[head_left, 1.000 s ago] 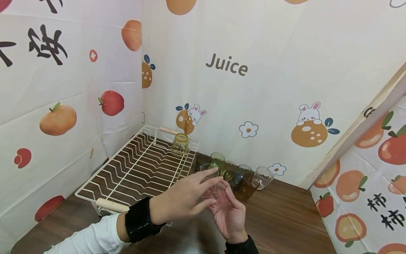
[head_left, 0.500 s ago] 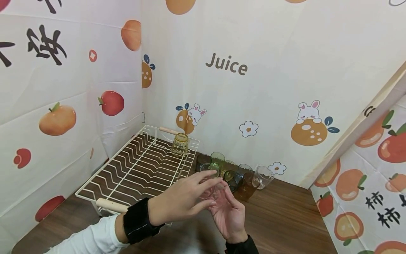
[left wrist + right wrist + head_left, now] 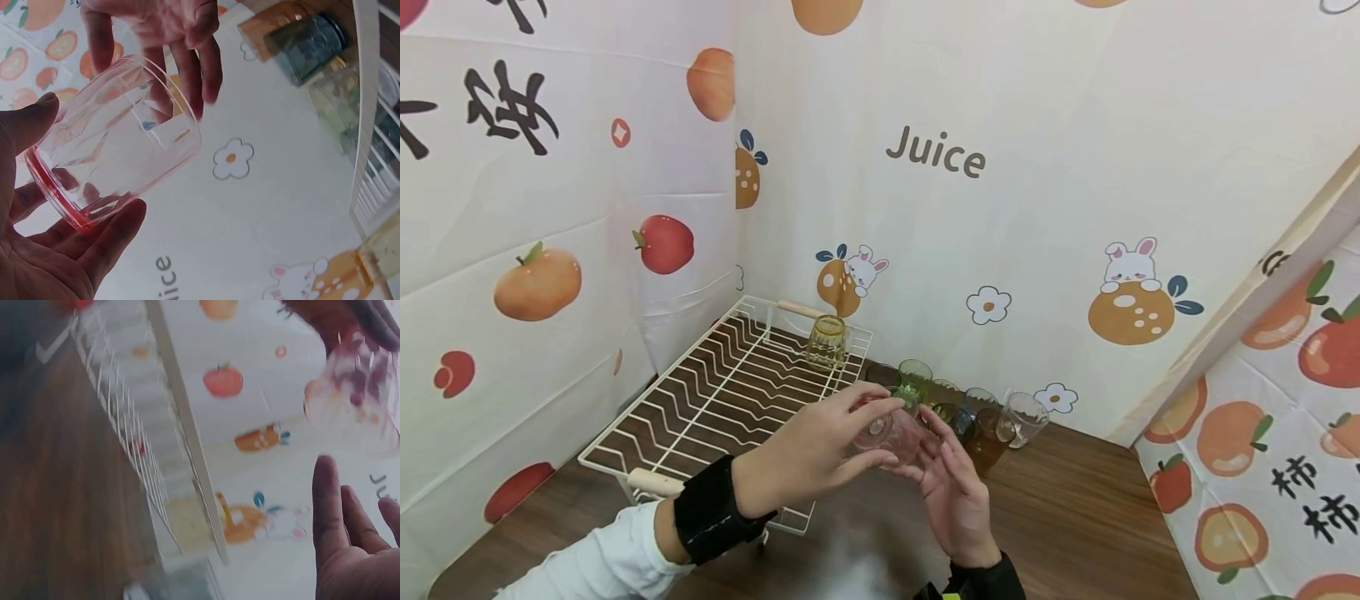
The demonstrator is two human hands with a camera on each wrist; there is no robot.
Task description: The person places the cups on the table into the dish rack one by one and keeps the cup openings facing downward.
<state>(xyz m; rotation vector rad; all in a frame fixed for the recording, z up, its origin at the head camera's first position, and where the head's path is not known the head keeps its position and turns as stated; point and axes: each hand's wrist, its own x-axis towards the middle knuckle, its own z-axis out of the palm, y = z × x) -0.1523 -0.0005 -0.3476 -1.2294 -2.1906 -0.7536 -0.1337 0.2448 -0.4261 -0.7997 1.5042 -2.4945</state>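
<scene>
Between the fingers of the left hand [image 3: 811, 454] sits a pink glass [image 3: 891, 433], thumb on one side and fingertips [image 3: 128, 215] curled round the base, tipped sideways above the table [image 3: 1075, 517]. Right hand [image 3: 951, 492] is just beside it with fingers straight and loose, gripping nothing, tips near the rim. Past the fingers stands a cluster of glasses [image 3: 977, 421], and left of them a wire rack [image 3: 722, 400] with a yellow glass [image 3: 827, 340].
</scene>
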